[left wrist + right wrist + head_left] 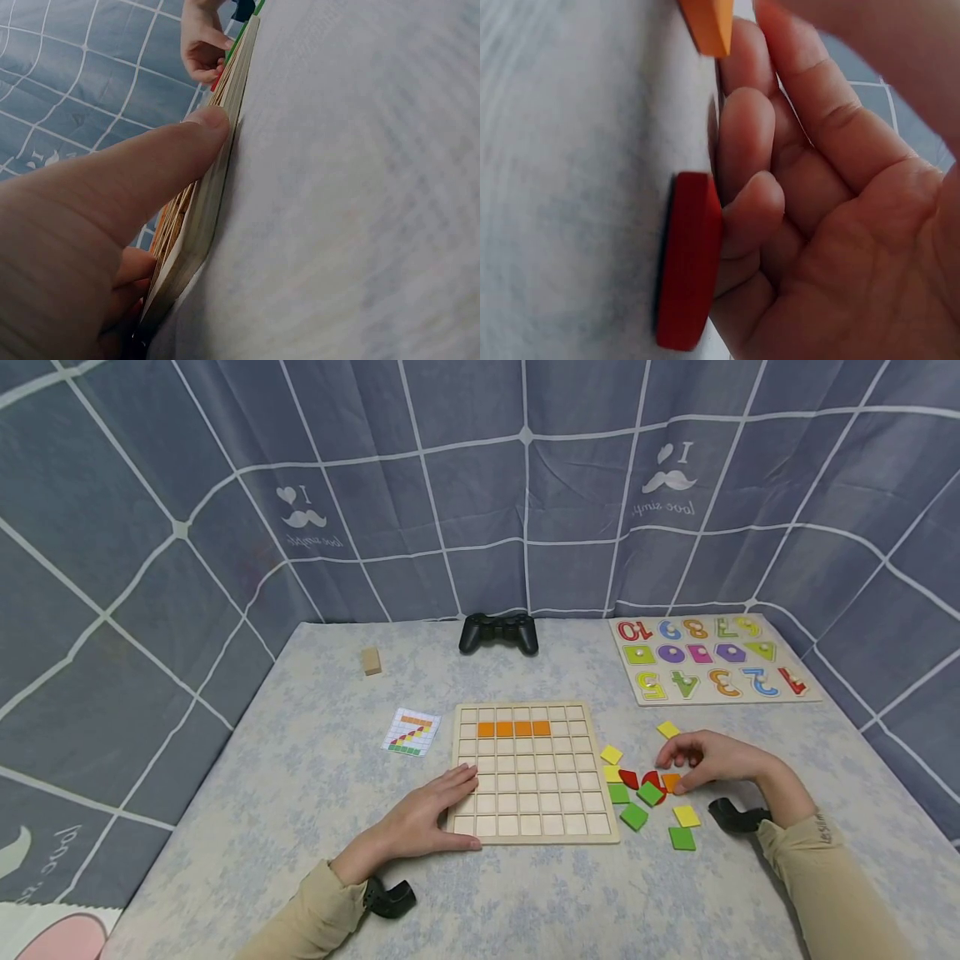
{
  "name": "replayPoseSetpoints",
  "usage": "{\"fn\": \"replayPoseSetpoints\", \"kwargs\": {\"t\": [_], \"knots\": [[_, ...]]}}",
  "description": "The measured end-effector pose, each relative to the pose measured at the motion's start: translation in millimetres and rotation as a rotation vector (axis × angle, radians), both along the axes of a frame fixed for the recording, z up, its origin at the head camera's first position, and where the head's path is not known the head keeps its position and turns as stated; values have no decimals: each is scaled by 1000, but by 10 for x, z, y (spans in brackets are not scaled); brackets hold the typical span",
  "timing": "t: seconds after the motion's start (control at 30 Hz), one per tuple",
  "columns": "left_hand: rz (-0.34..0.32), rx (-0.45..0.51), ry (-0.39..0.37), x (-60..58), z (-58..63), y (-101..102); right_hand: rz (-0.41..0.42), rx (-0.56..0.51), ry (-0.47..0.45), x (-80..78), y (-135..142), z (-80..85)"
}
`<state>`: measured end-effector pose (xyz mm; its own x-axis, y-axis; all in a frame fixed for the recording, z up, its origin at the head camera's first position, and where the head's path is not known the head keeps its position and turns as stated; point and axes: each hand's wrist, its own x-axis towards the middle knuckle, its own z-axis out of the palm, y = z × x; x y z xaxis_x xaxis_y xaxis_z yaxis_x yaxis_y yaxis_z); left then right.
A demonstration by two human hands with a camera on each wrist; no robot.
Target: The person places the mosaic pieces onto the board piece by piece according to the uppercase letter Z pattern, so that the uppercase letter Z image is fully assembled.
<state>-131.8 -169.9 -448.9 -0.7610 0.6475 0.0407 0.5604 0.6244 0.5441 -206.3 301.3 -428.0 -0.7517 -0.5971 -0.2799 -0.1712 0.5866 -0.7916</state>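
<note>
My left hand (431, 817) rests at the left edge of the wooden grid board (528, 836), thumb along its near left corner and fingertips over its side. In the left wrist view the thumb (169, 157) lies against the board's edge. Four orange tiles sit in a row near the board's top. My right hand (712, 758) is over the loose pieces, its thumb right at an orange tile (671, 783) and its other fingers bent and apart from the thumb. In the right wrist view a red piece (690, 262) lies beside the fingertips.
Green tiles (633, 816), yellow tiles (611, 754) and red pieces (628, 779) lie right of the board. A pattern card (412, 732) lies to its left. Farther back are a wooden block (371, 661), a black game controller (498, 633) and a number puzzle (712, 660).
</note>
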Motion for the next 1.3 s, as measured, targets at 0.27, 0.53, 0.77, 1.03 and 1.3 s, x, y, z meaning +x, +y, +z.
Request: {"fn": "replayPoseSetpoints", "kwargs": {"t": [0.27,0.53,0.77,1.03,1.3], "knots": [[4,-4,0,3,10,-9,-53,45,-21,-6,-68,41],[4,1,-9,7,18,-13,-50,57,0,-22,-119,97],[9,-4,-6,5,18,-16,-50,-34,64,-142,-320,228],[12,-4,-14,11,11,-9,-41,-27,171,-431,-886,262],[6,-2,-7,1,-2,4,-28,-21,219,-617,-1317,164]]}}
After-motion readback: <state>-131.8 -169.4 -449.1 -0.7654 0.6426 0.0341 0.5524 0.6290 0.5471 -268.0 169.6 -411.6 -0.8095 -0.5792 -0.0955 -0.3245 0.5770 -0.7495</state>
